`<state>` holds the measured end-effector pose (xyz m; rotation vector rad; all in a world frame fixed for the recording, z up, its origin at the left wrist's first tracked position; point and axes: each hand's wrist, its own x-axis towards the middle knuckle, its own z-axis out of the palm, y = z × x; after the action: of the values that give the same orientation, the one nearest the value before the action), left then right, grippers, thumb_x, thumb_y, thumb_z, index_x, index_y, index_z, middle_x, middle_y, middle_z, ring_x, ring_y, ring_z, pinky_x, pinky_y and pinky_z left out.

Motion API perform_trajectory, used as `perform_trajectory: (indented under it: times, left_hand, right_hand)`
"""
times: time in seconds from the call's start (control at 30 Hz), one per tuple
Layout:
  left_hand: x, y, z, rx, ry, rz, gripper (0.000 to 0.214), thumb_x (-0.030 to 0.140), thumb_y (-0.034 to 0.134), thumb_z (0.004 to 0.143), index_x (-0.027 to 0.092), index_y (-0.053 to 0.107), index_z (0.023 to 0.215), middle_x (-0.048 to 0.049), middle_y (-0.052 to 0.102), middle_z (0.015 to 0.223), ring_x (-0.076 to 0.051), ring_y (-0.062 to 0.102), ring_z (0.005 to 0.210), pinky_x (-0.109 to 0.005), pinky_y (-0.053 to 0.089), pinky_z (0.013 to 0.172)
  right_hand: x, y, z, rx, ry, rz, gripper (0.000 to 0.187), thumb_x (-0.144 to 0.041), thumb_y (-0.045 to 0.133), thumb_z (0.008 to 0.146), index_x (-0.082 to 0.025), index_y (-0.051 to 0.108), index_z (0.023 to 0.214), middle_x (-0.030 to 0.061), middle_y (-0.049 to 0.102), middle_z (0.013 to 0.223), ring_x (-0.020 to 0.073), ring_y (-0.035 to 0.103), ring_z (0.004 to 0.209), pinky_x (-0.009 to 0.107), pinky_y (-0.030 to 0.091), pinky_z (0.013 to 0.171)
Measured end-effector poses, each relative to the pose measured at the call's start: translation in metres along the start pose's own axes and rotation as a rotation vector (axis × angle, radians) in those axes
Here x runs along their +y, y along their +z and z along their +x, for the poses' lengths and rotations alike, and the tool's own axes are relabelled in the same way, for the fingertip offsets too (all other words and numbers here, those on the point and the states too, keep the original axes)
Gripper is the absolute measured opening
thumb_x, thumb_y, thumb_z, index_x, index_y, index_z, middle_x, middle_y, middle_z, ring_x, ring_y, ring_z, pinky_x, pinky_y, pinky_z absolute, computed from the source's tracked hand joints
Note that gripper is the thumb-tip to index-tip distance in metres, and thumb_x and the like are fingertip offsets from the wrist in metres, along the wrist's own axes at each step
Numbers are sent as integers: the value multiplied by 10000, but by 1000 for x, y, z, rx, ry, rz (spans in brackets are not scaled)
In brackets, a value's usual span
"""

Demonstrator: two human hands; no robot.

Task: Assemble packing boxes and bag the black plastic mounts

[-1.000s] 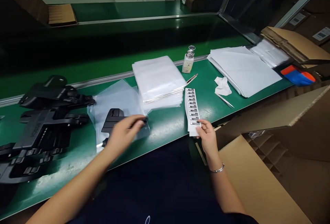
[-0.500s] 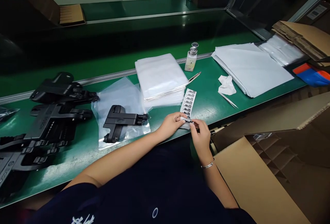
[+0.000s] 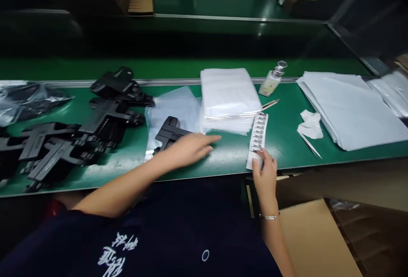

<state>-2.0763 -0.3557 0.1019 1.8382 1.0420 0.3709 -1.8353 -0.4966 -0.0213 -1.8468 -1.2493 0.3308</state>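
Note:
My left hand (image 3: 195,147) is open, its forefinger stretched out to the right above the bench. Behind that hand and partly hidden by it, a black plastic T-shaped part (image 3: 170,131) lies on a clear plastic bag (image 3: 185,100). My right hand (image 3: 266,169) is over the lower end of a strip of barcode labels (image 3: 259,130), thumb and forefinger bent toward each other. A small dark-and-white label appears at these fingertips, though blur hides its edges. The strip lies flat, with its lower end blank white.
More black parts (image 3: 57,153) are heaped at left. A stack of plastic bags (image 3: 229,92), a pump bottle (image 3: 270,81) and tweezers (image 3: 309,145) by a crumpled tissue (image 3: 310,124) are on the green bench. White sheets (image 3: 357,111) lie right; below is an open carton (image 3: 315,234).
My left hand has let go of the label strip and moved left, in front of the black part. The strip, bent up before, now lies flat under my right hand. The view has shifted left.

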Motion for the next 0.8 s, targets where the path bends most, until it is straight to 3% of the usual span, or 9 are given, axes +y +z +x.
perform_trajectory:
  times: [0.1,0.17,0.2,0.3,0.47,0.6,0.8]
  left_hand:
    - [-39,-83,-13,71,37,389,363,329,571,829,224,695,1153,-51,621,1326,-330,405,1366,-515,184,1178]
    - [-69,-111,-24,83,34,452,443,352,467,890,183,616,1271,-62,525,1435,-306,325,1422,-494,169,1188]
    - [-81,-115,-29,96,40,449,483,353,401,923,149,559,1331,-80,479,1471,-295,306,1432,-476,179,1189]
    - [-101,-91,-40,181,62,412,534,325,290,961,87,443,1414,-135,380,1522,-282,265,1448,-451,215,1188]
    - [-90,-28,-49,257,35,447,513,198,327,926,218,429,1428,-77,293,1575,-289,157,1485,-562,161,1190]
    - [-78,-7,-54,330,-20,441,496,154,334,909,183,460,1388,-117,325,1550,-298,181,1477,-581,191,1173]
    - [-75,-5,-55,335,-5,397,485,155,357,906,193,462,1378,-118,325,1551,-311,166,1480,-587,187,1173]
  right_hand:
    - [-5,1,11,181,-29,18,323,-391,491,908,-179,580,1135,170,596,1260,310,501,1264,581,342,1069]
    - [-20,6,20,242,-50,126,226,-377,521,899,-191,608,997,156,576,1279,312,445,1327,569,337,1078]
    - [-31,10,24,222,-48,205,189,-369,530,899,-199,609,922,143,578,1274,306,442,1332,564,327,1088]
    - [-75,33,35,-13,-34,434,191,-354,543,899,-209,595,786,111,612,1209,281,491,1287,530,325,1094]
    - [-138,79,39,-371,-96,430,194,-343,553,863,-216,596,722,85,624,1186,271,464,1281,512,299,1096]
    - [-152,96,41,-479,-40,317,203,-328,549,832,-213,579,668,80,631,1142,267,514,1166,526,280,1078]
    - [-153,99,43,-495,-17,286,225,-324,554,816,-210,555,623,84,613,1067,260,520,1124,476,340,1022]
